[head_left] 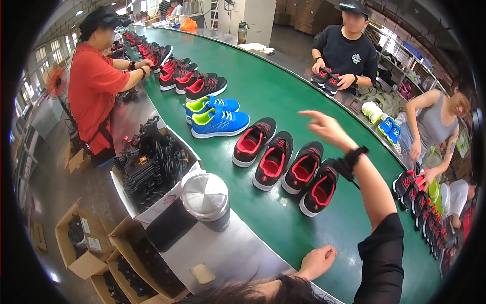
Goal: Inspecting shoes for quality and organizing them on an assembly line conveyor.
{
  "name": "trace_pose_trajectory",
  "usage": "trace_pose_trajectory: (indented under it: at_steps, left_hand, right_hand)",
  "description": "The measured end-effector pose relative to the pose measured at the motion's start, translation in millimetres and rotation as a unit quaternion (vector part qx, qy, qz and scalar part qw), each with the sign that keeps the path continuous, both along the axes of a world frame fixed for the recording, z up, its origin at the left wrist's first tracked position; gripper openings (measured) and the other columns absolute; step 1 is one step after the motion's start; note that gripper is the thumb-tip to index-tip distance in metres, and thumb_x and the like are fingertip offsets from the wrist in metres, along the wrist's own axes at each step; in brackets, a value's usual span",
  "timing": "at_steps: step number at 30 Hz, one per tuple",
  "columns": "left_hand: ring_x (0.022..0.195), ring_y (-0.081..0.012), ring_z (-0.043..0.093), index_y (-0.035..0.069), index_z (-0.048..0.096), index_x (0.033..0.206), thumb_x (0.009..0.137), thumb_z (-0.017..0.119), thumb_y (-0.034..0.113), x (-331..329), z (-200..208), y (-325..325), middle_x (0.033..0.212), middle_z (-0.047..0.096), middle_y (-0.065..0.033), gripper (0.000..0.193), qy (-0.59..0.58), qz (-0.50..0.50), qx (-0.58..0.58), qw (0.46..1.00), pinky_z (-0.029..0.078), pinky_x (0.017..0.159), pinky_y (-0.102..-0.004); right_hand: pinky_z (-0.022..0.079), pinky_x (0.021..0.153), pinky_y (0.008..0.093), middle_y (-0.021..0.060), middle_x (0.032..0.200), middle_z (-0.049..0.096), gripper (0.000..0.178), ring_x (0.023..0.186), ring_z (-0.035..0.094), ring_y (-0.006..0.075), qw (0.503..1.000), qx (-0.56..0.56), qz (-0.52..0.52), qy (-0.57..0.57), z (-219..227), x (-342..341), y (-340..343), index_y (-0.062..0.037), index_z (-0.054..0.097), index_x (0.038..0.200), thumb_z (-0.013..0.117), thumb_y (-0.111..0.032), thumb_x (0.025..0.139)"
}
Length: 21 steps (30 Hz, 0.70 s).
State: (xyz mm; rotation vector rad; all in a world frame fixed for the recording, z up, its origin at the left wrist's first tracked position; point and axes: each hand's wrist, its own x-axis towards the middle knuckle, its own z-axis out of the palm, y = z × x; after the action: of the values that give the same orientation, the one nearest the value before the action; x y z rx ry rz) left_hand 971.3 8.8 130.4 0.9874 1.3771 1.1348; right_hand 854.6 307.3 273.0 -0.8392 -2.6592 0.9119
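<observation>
Over the green belt, my right hand (328,129) reaches out with its index finger stretched leftward and the other fingers partly bent; nothing is in it. A black band circles that wrist. Below it on the belt stands a row of several black shoes with red lining; the nearest to my wrist is a black shoe (320,188), partly hidden at its toe. My left hand (317,262) rests at the belt's near edge, its fingers curled in with nothing seen in them. Farther left sits a pair of blue shoes (220,121) with yellow-green lining.
A white box (124,190) of black plastic hangers, a lidded cup (205,197) and a dark flat object (169,225) lie on the metal ledge (238,253). Cardboard boxes (83,238) stand below. Co-workers handle shoes at the far left, across the belt and at right.
</observation>
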Motion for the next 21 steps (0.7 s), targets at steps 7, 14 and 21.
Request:
trace_pose_trajectory:
  at_steps: [7, 14, 21]
  left_hand:
    - [0.075, -0.0393, 0.063, 0.005, 0.06, 0.092, 0.087, 0.054, 0.032, -2.5, 0.3, -5.2, 0.078, 0.066, -0.0174, 0.028, 0.04, -0.005, 0.006, 0.999, 0.048, 0.065, -0.0479]
    - [0.072, -0.0365, 0.063, 0.011, 0.06, 0.091, 0.09, 0.051, 0.031, 5.8, -3.7, -0.2, 0.074, 0.065, -0.0133, 0.021, -0.023, -0.002, 0.011, 1.0, 0.048, 0.063, -0.0446]
    - [0.066, -0.0323, 0.06, 0.01, 0.06, 0.094, 0.091, 0.049, 0.029, 31.8, -15.7, 1.3, 0.071, 0.062, -0.0111, 0.022, -0.088, -0.04, 0.027, 0.995, 0.046, 0.061, -0.0407]
  right_hand:
    - [0.05, 0.07, 0.0428, 0.0244, 0.085, 0.064, 0.055, 0.075, 0.064, 0.0355, 0.969, 0.086, 0.208, -0.106, -32.8, -131.0, -80.1, -0.0175, 0.042, 0.14, 0.053, -0.011, 0.086]
    - [0.05, 0.065, 0.0311, 0.0084, 0.082, 0.066, 0.048, 0.073, 0.061, 0.0138, 0.998, -0.024, 0.056, 0.03, -18.5, -83.8, -33.7, -0.0134, 0.048, 0.135, 0.059, -0.017, 0.088]
    - [0.041, 0.048, 0.0242, 0.0067, 0.091, 0.064, 0.038, 0.06, 0.057, 0.0111, 0.954, -0.051, -0.277, 0.103, -109.6, 204.0, 77.9, -0.0035, 0.056, 0.119, 0.057, -0.012, 0.082]
